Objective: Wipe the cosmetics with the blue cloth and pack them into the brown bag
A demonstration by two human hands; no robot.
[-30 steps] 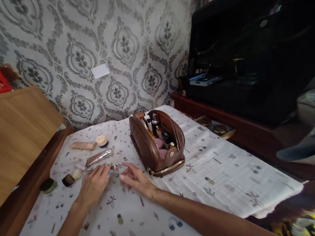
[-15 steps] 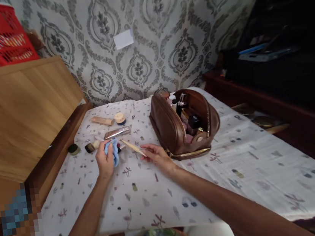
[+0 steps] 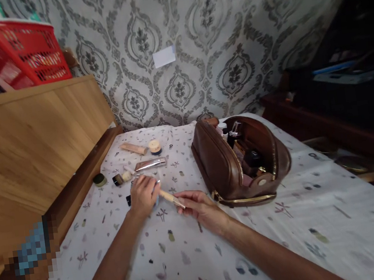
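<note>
My left hand (image 3: 143, 195) is closed around a small blue cloth, which wraps one end of a thin makeup brush (image 3: 171, 198). My right hand (image 3: 198, 205) pinches the brush's tan wooden handle at its other end. Both hands hover just above the patterned white sheet (image 3: 187, 249). An open brown leather cosmetics pouch (image 3: 234, 163) stands to the right of my hands, with bottles and pots showing inside.
Beyond my left hand lie a silver tube (image 3: 150, 164), a beige tube (image 3: 133, 149), a small round jar (image 3: 155, 147), a dark compact (image 3: 99, 179) and other small cosmetics. A wooden board (image 3: 21, 155) rises on the left with a red basket (image 3: 21, 53) above. Dark furniture stands at right.
My left hand picked up the blue cloth and closed it over the brush's end; my right hand took the handle. The camera swung left and downward.
</note>
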